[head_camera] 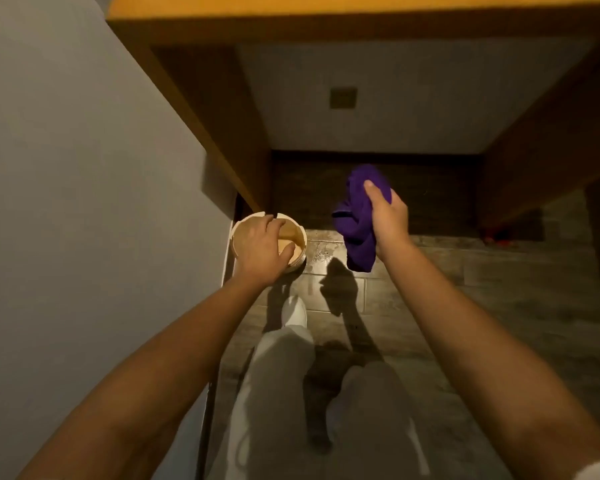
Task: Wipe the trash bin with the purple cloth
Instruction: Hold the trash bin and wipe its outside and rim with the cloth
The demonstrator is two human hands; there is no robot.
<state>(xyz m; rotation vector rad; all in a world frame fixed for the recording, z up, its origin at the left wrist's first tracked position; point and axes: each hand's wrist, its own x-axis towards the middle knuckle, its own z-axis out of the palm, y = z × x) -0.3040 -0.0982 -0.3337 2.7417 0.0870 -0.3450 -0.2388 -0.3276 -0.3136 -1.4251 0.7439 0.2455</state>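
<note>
Left hand [264, 245] fingers draped loosely over trash bin [293, 226] rim by the wall; purple cloth [357, 220], bunched in closed right hand [388, 216], hangs just right of bin

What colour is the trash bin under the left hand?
The trash bin is light beige or cream, seen in the head view, the only one.

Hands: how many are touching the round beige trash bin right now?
1. The left hand rests on the rim of the round beige trash bin by the grey wall. The right hand is apart from it, in the air, gripping the bunched purple cloth.
</note>
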